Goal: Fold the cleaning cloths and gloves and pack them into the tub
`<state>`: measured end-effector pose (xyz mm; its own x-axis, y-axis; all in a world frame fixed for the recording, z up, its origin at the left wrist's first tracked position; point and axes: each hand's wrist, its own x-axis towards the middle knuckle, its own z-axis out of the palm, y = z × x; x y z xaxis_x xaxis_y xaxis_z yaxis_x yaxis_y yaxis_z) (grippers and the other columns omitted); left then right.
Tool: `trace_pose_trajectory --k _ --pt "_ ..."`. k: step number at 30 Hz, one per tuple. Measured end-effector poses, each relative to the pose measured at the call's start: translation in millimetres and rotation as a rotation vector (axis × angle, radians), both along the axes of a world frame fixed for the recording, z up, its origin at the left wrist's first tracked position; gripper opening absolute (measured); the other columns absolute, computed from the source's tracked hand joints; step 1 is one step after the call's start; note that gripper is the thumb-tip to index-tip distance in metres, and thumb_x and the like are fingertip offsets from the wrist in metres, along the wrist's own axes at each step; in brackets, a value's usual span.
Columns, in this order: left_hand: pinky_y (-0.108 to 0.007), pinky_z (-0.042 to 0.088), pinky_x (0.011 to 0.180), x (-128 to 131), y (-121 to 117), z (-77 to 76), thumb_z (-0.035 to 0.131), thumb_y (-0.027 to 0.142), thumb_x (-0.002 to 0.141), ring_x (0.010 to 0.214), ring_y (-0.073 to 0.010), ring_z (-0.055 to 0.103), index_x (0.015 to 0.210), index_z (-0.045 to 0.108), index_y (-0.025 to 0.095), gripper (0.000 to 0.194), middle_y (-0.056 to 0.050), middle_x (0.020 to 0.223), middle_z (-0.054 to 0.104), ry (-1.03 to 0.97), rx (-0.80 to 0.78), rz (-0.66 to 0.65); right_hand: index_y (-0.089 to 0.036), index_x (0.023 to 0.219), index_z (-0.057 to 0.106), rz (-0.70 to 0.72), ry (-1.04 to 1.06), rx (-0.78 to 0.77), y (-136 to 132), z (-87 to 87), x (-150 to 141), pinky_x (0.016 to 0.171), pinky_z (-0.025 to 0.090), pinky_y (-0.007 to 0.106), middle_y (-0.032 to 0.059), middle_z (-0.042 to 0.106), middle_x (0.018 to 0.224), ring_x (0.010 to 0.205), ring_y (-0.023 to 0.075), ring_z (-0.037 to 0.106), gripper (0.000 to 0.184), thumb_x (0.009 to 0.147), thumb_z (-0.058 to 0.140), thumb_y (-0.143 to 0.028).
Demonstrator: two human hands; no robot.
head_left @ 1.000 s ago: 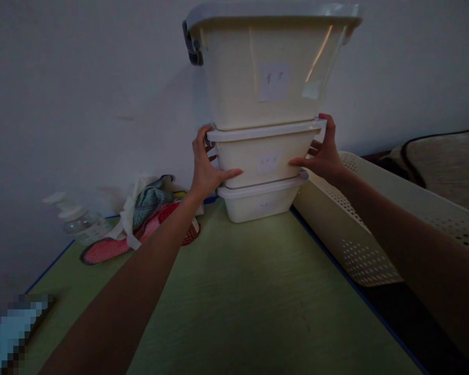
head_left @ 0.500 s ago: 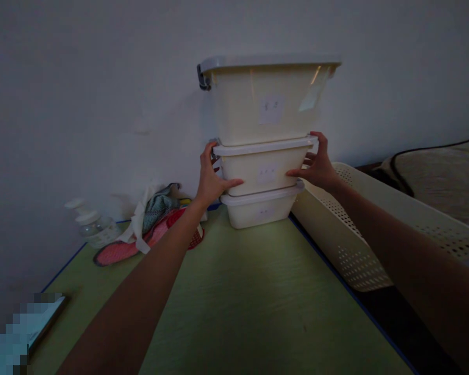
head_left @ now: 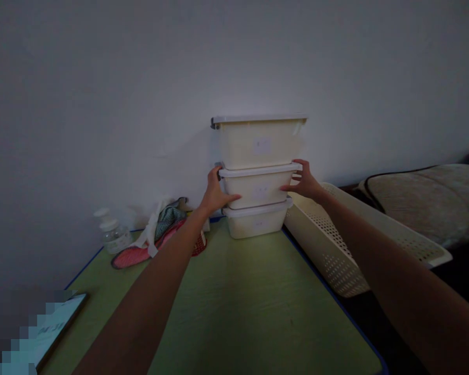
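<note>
Three cream storage boxes with pale lids stand stacked against the wall at the table's far end. My left hand (head_left: 217,197) grips the left side of the middle storage box (head_left: 254,199), thumb across its front and fingers by the lid's edge. On the opposite side, my right hand (head_left: 303,182) holds the same box with its thumb on the front. Above it rests the top storage box (head_left: 238,148), which has a dark latch at its left end. Beneath is the bottom storage box (head_left: 242,226), standing on the table. Each box bears a small white label.
A clear pump bottle (head_left: 116,238) and a heap of cloths with a pink insole-like piece (head_left: 131,257) lie at the left of the green table (head_left: 234,302). A tablet-like device (head_left: 58,323) is at front left. A perforated cream basket (head_left: 316,239) stands along the right edge.
The view has shifted, so the stack appears lower and smaller. Both hands keep their hold on the middle box, and the boxes' stacking order is the same.
</note>
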<state>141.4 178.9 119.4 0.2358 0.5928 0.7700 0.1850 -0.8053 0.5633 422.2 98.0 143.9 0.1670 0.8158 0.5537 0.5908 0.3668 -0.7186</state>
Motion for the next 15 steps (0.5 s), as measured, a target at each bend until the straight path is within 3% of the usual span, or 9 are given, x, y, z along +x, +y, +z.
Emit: trace_pose_trajectory --k 4,9,12,15 --pt "-0.046 0.032 0.103 -11.1 -0.2 17.4 0.082 0.038 0.047 0.123 -0.0295 0.037 0.121 0.028 0.019 0.093 -0.015 0.132 0.033 0.039 -0.123 -0.014 -0.025 0.123 0.035 -0.001 -0.02 -0.095 -6.9 23.6 10.3 0.088 0.045 0.056 0.0163 0.047 0.128 0.115 0.0345 0.048 0.082 0.055 0.075 -0.048" --pt "-0.047 0.031 0.103 -19.3 7.7 49.1 0.076 0.045 0.054 0.129 -0.0328 0.031 0.126 0.022 0.018 0.094 -0.02 0.14 0.024 0.012 -0.166 -0.005 -0.021 0.126 0.039 -0.01 -0.055 -0.113 -11.9 55.3 18.9 0.093 0.041 0.057 0.0209 0.041 0.134 0.121 0.0357 0.042 0.075 0.064 0.07 -0.05" --pt "-0.048 0.025 0.106 -9.3 8.9 69.6 0.076 0.046 0.054 0.13 -0.0332 0.031 0.124 0.029 0.015 0.09 -0.02 0.136 0.035 0.054 -0.168 -0.07 -0.018 0.119 0.047 0.011 -0.083 -0.079 -6.8 65.8 14.6 0.094 0.041 0.055 0.0195 0.046 0.131 0.121 0.0347 0.043 0.064 0.068 0.067 -0.05" --pt "-0.045 0.03 0.105 7.9 8.6 81.3 0.075 0.043 0.055 0.125 -0.0303 0.039 0.123 0.029 0.013 0.087 -0.019 0.13 0.043 0.079 -0.156 -0.177 -0.015 0.107 0.054 0.052 -0.11 -0.046 3.1 68.6 4.6 0.09 0.044 0.055 0.0181 0.058 0.116 0.112 0.0347 0.051 0.052 0.07 0.063 -0.052"
